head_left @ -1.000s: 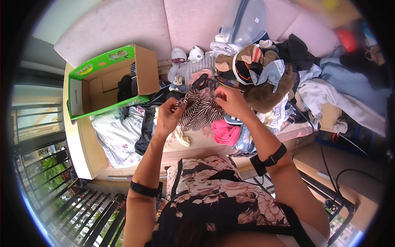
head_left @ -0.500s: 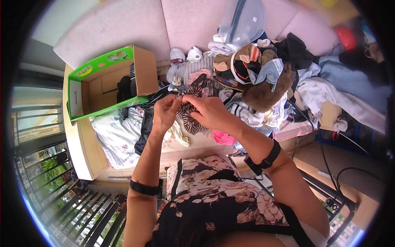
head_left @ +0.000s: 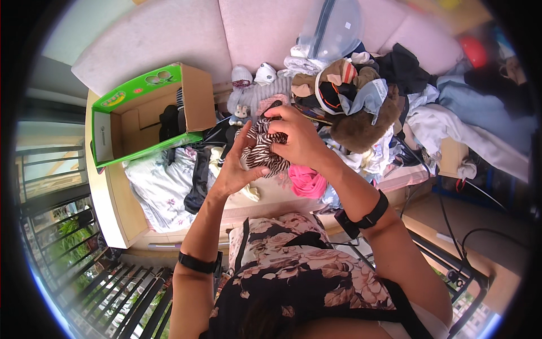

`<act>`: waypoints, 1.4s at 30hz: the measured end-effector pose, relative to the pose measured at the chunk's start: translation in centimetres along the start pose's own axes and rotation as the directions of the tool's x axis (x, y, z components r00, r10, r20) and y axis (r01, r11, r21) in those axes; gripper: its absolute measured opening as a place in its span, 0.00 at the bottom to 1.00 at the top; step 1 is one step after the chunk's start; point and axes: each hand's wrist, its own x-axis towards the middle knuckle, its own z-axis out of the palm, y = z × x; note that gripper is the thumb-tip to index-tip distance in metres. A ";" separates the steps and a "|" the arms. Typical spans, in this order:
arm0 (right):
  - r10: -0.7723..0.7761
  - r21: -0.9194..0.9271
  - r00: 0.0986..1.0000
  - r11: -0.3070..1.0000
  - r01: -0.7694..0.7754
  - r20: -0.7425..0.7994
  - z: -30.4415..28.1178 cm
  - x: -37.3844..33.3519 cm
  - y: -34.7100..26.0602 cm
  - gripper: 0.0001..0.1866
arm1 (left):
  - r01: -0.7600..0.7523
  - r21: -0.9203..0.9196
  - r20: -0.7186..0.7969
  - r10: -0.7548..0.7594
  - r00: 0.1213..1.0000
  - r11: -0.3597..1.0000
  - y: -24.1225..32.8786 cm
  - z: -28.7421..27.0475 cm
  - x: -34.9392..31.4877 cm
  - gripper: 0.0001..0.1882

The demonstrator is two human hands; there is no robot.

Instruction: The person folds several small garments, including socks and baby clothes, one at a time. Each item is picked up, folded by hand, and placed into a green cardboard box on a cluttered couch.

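A small zebra-striped garment (head_left: 262,150) is folded into a bundle between both my hands above the bench. My left hand (head_left: 236,168) lies palm up beneath it, fingers spread along its left side. Pressing on it from above and the right is my right hand (head_left: 299,138), fingers curled over the fabric. Directly under the bundle lie a pink cloth (head_left: 307,181) and a pale yellow cloth (head_left: 248,189).
A green and brown cardboard box (head_left: 195,101) with dark clothes inside lies open at the left. A heap of mixed clothes (head_left: 355,101) fills the right. A grey baby suit (head_left: 257,93), a floral white cloth (head_left: 161,189) and a clear plastic bag (head_left: 330,28) surround it. A railing (head_left: 113,294) runs lower left.
The striped garment, first held spread between both hands, has been folded together into a compact bundle. My left hand has turned palm up beneath it and my right hand has come over it.
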 end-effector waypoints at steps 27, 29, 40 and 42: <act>0.245 0.655 0.876 0.589 -0.474 0.414 -0.6 -0.1 3.2 0.34 | 0.265 -0.212 0.149 -0.237 0.960 0.941 -1.7 -0.1 1.4 0.16; 0.224 0.677 0.814 0.462 -0.572 0.536 -0.2 0.2 3.4 0.38 | 0.135 -0.276 0.047 -0.127 0.991 0.952 -1.8 0.5 1.5 0.17; 0.212 0.776 0.878 0.412 -0.478 0.428 -0.9 3.4 1.4 0.19 | 0.179 -0.363 0.082 -0.160 0.984 0.914 -3.0 1.1 1.5 0.23; 0.263 0.744 0.883 0.474 -0.470 0.390 -0.7 3.8 1.4 0.18 | 0.210 -0.386 0.043 -0.210 0.977 0.898 -4.2 1.6 1.4 0.18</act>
